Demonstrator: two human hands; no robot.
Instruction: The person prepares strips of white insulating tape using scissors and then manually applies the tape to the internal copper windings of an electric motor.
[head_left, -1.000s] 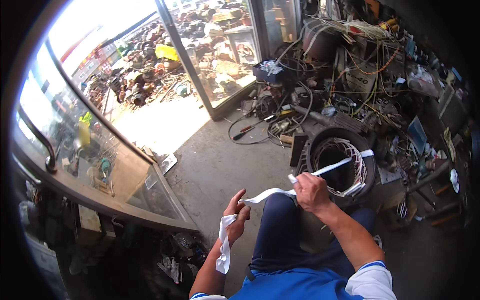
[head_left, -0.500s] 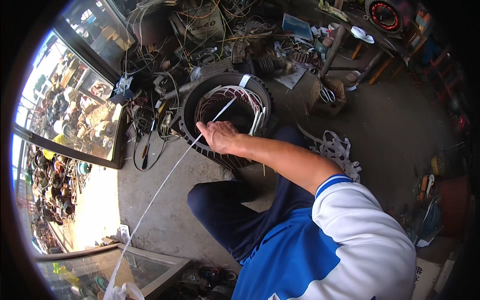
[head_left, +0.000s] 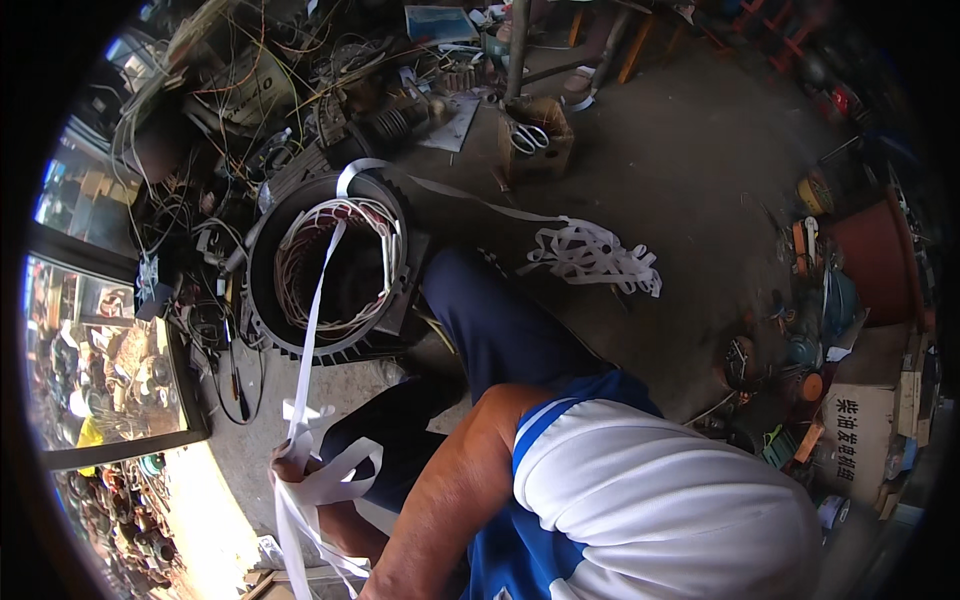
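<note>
A round motor stator with a dark finned housing stands on the floor in front of my legs. White-sleeved coil windings ring its inner bore. White binding tape runs taut from the windings toward me. My left hand grips this tape low on the left, with loops and loose ends hanging around it. Another length arches over the stator's far rim to a tangled tape heap on the right. My right forearm crosses in front of the left one; its hand lies beyond the lower edge.
Scissors rest in a small cardboard box beyond the stator. Wires and metal parts clutter the left and far side. A glass-paned door stands at left. At right are a reddish-brown bin and a carton.
My right hand has left the stator and passed out below. My left hand has come into view holding the tape. The view has swung right, showing the tape heap more fully.
</note>
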